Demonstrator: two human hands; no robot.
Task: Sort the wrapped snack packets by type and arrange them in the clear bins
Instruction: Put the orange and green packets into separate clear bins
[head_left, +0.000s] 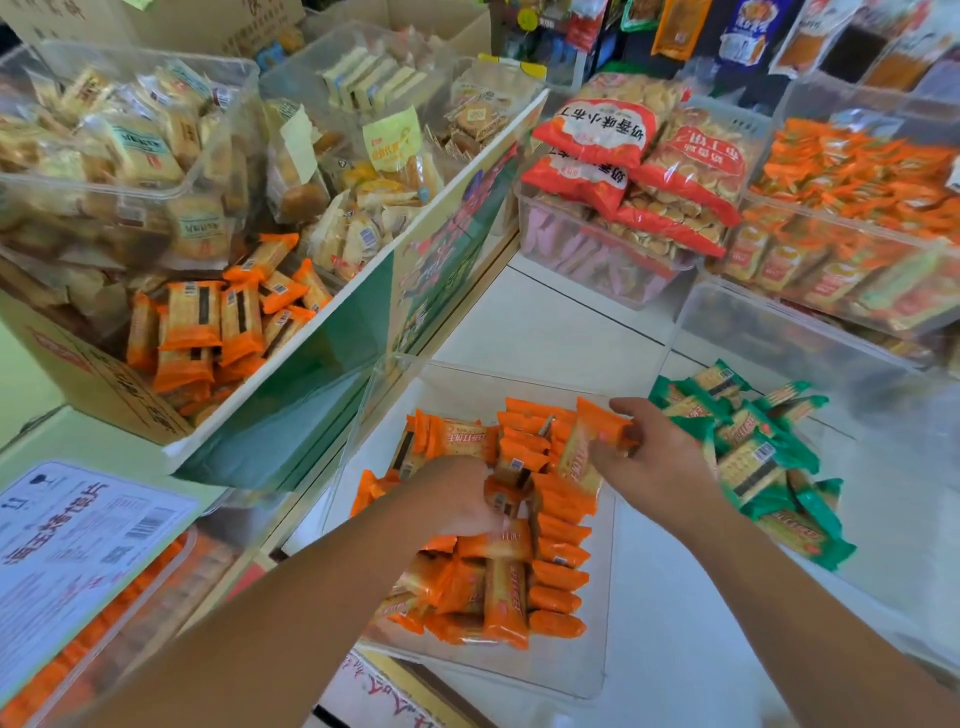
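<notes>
- The cardboard box (98, 379) on the left holds a loose heap of orange-wrapped packets showing barcodes, with pale-wrapped cakes in tubs behind them. Its red print is too skewed to read.
- The middle bin (519, 670), clear plastic, is partly filled with orange packets (558, 571). Some stand on edge in a row along its right side and others lie flat; there are too many to count.
- The right bin (753, 322), also clear, holds a jumbled pile of green packets (748, 462), roughly a dozen.
- A far bin (841, 218) at upper right is heaped with more orange wrappers.
- About four red bags (597, 130) of small round biscuits are stacked on another tub; the top one reads 奶香味小布丁, upside down.
- A white label sheet (78, 530) at lower left has large red Chinese characters and barcodes.
- The right hand (660, 457) pinches one upright orange packet (592, 441) between thumb and fingers, at the far right of the middle bin.
- The left hand (462, 499) reaches down into the orange pile, fingertips buried, so I cannot tell its grip.
</notes>
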